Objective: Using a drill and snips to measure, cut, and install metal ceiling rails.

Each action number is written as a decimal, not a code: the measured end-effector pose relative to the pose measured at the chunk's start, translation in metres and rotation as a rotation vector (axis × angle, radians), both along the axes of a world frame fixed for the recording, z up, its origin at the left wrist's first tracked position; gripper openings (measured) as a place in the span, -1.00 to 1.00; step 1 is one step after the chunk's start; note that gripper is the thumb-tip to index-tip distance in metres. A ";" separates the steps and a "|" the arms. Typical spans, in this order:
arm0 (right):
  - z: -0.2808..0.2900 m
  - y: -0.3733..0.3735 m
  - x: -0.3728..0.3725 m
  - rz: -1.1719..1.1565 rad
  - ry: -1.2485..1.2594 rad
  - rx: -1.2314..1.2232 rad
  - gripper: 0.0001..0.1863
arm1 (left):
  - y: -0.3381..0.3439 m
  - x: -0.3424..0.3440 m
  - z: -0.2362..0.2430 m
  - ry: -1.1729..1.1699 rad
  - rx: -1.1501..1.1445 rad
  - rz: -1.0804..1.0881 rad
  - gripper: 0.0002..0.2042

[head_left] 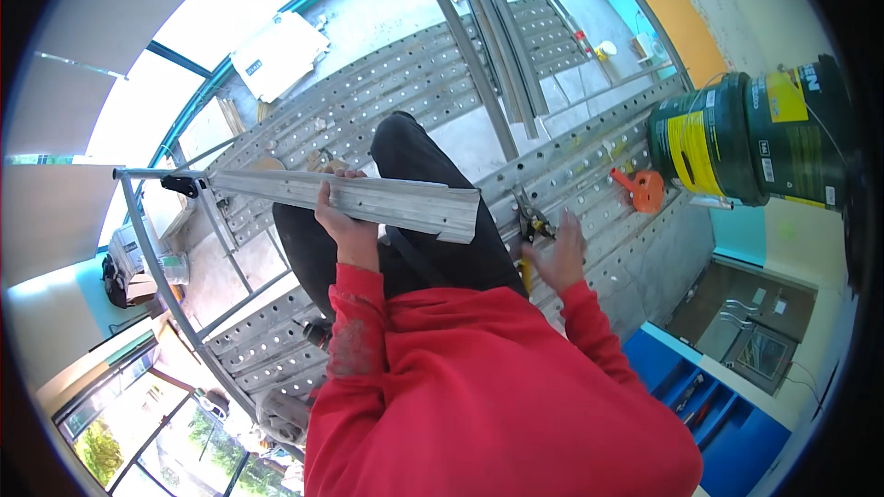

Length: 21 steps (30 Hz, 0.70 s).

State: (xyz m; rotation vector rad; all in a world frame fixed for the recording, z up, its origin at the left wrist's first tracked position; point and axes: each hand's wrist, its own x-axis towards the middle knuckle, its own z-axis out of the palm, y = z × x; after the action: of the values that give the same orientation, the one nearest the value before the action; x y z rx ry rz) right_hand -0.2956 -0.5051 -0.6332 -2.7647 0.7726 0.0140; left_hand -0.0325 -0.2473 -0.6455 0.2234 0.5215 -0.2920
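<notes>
The left hand (pixel 341 221) is closed around a grey metal profile (pixel 410 204), which lies across above the dark trousers (pixel 419 152). Its wider end stops over the thigh, with some room between this edge and the right hand (pixel 564 258). The right hand is open, fingers stretched, just beside the snips (pixel 532 224); I cannot tell if it touches them. The snips rest on the perforated metal deck (pixel 589 175), where an orange tool (pixel 647 191) lies further to the right, before two green buckets (pixel 709 143). At the left, the profile's other end comes near to the scaffold rail (pixel 150 244), so there is less room on that side. Beyond the knees, a gap between decks shows the pale floor (pixel 456 147). Long profiles (pixel 516 55) reach over this gap. Farther away, a white box (pixel 276 55) lies past the far deck's edge.
</notes>
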 end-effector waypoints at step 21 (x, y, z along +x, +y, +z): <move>-0.040 -0.030 -0.058 -0.188 0.366 0.130 -0.06 | 0.023 0.031 -0.025 -0.239 0.163 -0.070 -0.58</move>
State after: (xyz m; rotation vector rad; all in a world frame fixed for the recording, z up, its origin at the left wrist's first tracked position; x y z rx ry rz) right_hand -0.3537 -0.5346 -0.6728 -2.5856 1.0762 0.5265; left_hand -0.0019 -0.2245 -0.6708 0.4298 0.3009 -0.2868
